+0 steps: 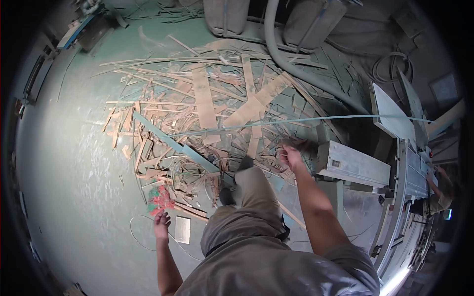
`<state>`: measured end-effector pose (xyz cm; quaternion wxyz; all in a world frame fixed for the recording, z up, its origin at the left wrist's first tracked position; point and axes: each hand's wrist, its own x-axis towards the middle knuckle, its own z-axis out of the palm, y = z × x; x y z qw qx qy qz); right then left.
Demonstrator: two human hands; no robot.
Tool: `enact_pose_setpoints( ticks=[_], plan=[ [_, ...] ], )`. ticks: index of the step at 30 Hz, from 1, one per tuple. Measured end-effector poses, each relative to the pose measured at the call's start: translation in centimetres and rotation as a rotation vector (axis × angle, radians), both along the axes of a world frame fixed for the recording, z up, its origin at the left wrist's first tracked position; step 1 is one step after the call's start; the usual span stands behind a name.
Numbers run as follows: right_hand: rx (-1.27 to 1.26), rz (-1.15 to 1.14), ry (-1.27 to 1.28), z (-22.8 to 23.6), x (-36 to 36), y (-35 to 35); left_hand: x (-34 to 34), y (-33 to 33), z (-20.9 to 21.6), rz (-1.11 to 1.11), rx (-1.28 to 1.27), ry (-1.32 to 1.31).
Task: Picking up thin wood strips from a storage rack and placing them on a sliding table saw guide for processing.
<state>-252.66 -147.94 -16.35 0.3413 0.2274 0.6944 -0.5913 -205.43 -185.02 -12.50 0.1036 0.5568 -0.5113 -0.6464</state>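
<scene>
My left hand [161, 224] hangs low at the left with its fingers loosely bent and apart; I see nothing gripped in it. Beside it are a red-and-green tangle [160, 198], a pale rectangular panel [182, 230] and a thin looped strand [131, 228], which passes behind the hand. My right hand [291, 157] reaches forward over the right side of the scrap pile [168, 111], fingers partly spread and seemingly bare. A long thin green strip [296, 120] stretches above the pile toward the machine, apart from both hands. My feet stand at the pile's near edge.
At the right is a machine with a metal table [402, 177] and a long box-shaped part [353, 164]; another person [439, 190] is beside it. A thick grey hose [284, 61] curves behind the pile, near large bags [227, 17]. Wide boards [259, 101] lie across the scraps.
</scene>
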Motion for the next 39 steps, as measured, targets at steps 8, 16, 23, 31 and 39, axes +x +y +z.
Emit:
enact_pose_setpoints(
  ticks=[8,16,23,31,39],
  plan=[
    [-0.389,-0.573,-0.1,-10.1,-24.2,-1.7,-8.9,-1.3,-2.8,0.212,0.222,-0.367],
    [-0.288,-0.704,0.161,-9.6,-40.9,-2.0,-28.3,-3.8,0.8,-0.228,0.373,-0.645],
    [-0.665,-0.571,0.46,16.2,-45.4,-15.4,-56.3,-9.4,3.9,-0.073,0.232,-0.174],
    [-0.587,-0.644,0.625,29.7,-47.7,-16.4,-77.7,-12.5,10.1,0.406,0.653,1.043],
    [-0.573,-0.592,0.543,27.9,-49.4,-18.1,-86.2,-21.9,20.0,0.06,0.452,1.703]
  ],
)
